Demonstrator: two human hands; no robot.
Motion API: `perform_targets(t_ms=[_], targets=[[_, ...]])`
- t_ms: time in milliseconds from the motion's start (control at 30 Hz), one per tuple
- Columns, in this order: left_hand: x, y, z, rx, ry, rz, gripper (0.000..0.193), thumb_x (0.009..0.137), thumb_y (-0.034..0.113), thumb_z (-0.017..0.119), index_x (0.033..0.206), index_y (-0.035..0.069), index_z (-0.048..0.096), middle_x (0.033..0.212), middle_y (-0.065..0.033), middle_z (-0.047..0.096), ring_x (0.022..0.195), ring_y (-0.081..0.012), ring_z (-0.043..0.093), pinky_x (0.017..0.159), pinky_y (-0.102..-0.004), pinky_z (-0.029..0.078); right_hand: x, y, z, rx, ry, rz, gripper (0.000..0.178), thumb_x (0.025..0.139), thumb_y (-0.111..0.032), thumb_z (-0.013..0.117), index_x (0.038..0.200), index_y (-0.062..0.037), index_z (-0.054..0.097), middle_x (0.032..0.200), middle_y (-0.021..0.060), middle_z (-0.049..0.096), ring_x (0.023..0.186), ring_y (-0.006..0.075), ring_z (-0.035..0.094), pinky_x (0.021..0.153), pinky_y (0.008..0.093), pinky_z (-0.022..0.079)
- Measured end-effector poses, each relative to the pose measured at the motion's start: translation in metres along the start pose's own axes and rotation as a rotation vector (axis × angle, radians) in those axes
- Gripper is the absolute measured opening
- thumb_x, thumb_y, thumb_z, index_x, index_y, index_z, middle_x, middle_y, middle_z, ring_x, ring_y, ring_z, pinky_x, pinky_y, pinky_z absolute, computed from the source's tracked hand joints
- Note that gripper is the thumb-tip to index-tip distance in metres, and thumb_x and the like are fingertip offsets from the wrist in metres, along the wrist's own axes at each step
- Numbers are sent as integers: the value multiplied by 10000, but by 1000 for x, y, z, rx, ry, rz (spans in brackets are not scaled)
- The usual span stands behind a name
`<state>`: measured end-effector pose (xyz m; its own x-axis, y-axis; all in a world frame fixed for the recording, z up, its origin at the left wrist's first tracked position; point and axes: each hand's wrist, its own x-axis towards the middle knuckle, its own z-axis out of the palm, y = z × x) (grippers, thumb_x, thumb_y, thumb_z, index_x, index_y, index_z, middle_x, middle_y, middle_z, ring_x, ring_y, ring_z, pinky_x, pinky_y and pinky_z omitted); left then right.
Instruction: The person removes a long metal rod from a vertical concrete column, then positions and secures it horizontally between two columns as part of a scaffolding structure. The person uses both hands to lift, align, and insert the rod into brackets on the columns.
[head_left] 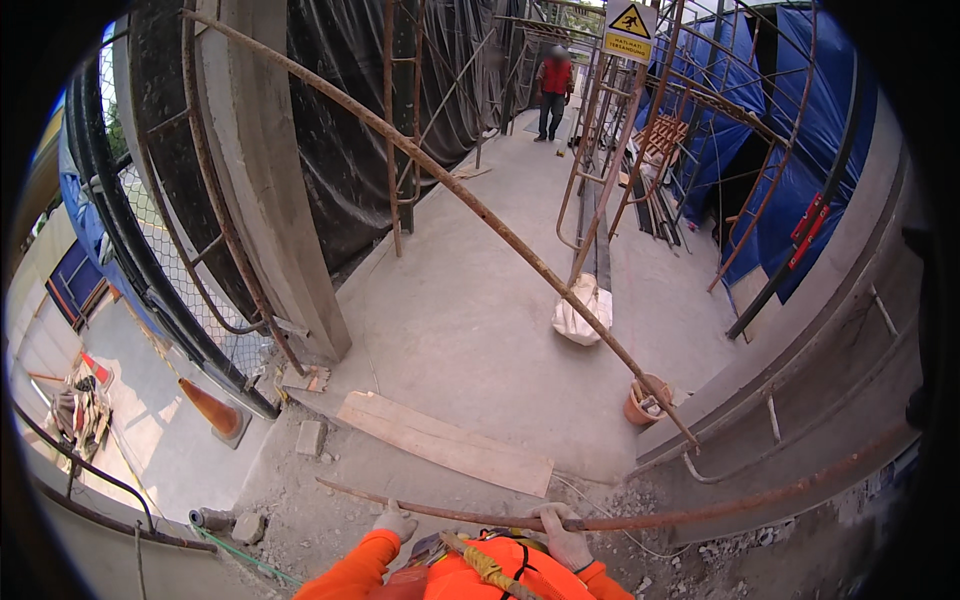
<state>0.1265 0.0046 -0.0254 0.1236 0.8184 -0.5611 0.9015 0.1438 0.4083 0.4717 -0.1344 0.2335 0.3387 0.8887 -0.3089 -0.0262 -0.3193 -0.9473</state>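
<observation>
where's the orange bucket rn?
Head view, right of centre: the orange bucket stands on the concrete floor beside the foot of the diagonal rusty pole, below the white sack.

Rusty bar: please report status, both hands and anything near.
Left hand and right hand both closed on rusty bar. Bar lies level, waist height. Wooden plank below, orange bucket ahead right.

Orange sleeves (pixel 360 572) are glowing at the bottom, pale gloves (pixel 563 535) gripping a rust-brown bar (pixel 640 520). A tan plank (pixel 445 442) is lying mid-frame, an orange bucket (pixel 645 402) showing right of it. Blue tarp (pixel 800 150) is hanging upper right, black sheeting (pixel 350 130) upper left, a yellow sign (pixel 629 30) up top.
</observation>
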Motion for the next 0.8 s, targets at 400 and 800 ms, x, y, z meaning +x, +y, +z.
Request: perform_targets(t_ms=[400,800], targets=[[8,-11,11,0,1,-46,971,878,308,737,1596,-58,195,1361,-160,701,1300,-367,634,1093,-416,506,-2,-14,7,-135,20,-53,347,1072,-304,548,981,-3,695,1050,100,699,1027,201,664,972,366,512],[18,-29,23,-21,-41,-21,983,902,313,713,1597,-105,157,1395,-205,672,1339,-387,603,1116,-420,489,3,-12,9,-50,-3,24,334,1041,-316,585,1017,-23,743,1118,90,679,1082,208,643,1001,357,489]])
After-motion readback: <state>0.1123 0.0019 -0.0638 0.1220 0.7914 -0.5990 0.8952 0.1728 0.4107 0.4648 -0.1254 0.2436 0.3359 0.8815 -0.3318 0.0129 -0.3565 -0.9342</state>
